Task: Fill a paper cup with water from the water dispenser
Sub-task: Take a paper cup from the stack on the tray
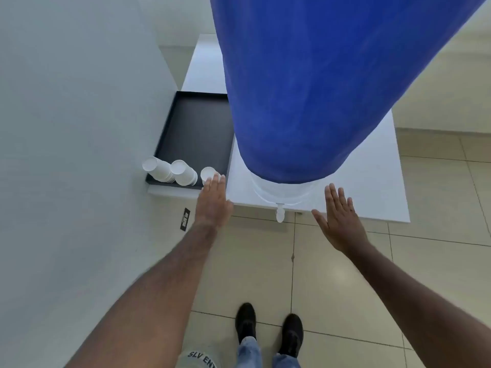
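A tall blue-covered water dispenser [305, 88] stands on a white table [372, 192], its small white tap [280, 213] hanging over the front edge. White paper cups sit upside down in a black tray [191, 123]: two stacks [170, 171] and one single cup [207, 173] at the tray's front right corner. My left hand [214, 201] is flat, fingers apart, its fingertips just at the single cup. My right hand [341, 219] is spread open in front of the table edge, right of the tap, holding nothing.
A white wall [66, 128] runs along the left, with a dark socket plate [185, 219] low on it. Beige floor tiles [332, 274] lie below, and my two black shoes [268, 330] stand in front of the table.
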A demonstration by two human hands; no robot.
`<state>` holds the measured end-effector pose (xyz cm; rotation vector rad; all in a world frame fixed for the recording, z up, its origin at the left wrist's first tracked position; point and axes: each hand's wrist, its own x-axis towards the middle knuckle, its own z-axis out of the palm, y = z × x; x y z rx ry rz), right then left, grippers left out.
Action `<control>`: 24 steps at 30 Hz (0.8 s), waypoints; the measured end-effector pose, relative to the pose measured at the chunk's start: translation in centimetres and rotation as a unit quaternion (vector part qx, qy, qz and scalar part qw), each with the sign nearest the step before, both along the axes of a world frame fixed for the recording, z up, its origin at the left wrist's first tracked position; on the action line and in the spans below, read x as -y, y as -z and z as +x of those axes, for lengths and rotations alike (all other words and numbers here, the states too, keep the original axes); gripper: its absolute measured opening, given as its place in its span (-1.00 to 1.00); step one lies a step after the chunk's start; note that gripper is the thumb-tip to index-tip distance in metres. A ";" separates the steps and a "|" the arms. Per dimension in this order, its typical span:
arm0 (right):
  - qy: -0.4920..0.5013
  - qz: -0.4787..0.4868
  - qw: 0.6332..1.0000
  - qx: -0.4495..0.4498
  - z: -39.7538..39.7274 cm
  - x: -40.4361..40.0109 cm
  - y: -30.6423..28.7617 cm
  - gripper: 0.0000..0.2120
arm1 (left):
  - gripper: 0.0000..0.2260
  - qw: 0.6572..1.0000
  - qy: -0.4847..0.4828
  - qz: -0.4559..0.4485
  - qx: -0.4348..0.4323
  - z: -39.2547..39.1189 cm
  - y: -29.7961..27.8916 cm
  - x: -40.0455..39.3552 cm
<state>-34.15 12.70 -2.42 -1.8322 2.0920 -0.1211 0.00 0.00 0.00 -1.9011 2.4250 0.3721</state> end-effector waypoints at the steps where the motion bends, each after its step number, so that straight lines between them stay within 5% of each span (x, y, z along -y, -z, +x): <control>1: 0.005 0.002 1.000 -0.003 0.2 -0.1 0.2 -0.19 | -0.35 1.000 -0.022 -0.006 -0.011 0.1 -0.2 0.7; 14: 0.004 0.051 0.999 -0.009 0.6 -0.2 2.4 -0.25 | -0.40 0.990 -0.104 0.094 -0.002 2.9 1.6 7.7; 24: -0.002 0.028 1.000 0.001 1.5 -0.2 2.3 -0.26 | -0.52 0.995 -0.070 0.056 -0.045 4.2 4.5 8.9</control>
